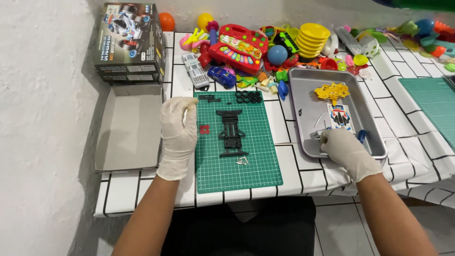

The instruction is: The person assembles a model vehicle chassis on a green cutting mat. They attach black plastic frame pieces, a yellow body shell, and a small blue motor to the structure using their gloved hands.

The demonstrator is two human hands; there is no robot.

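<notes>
Both hands wear white gloves. My left hand [177, 129] rests at the left edge of a green cutting mat [258, 163], fingers loosely curled, holding nothing that I can see. On the mat lie a black toy-car chassis [232, 133], black tyres [249, 96], two small red parts [204, 129] and a few screws [242, 161]. My right hand [342, 146] reaches into a grey metal tray [303, 102] and pinches at small parts near its front edge; what it grips is hidden. The tray also holds a yellow parts sprue [332, 91], a sticker sheet [341, 117] and a blue tool [362, 136].
An open grey box lid [128, 128] lies left of the mat, with stacked toy-car boxes [129, 42] behind it. Several colourful toys [239, 47] and stacked yellow bowls [312, 38] crowd the table's back. A second green mat [431, 106] lies at the right.
</notes>
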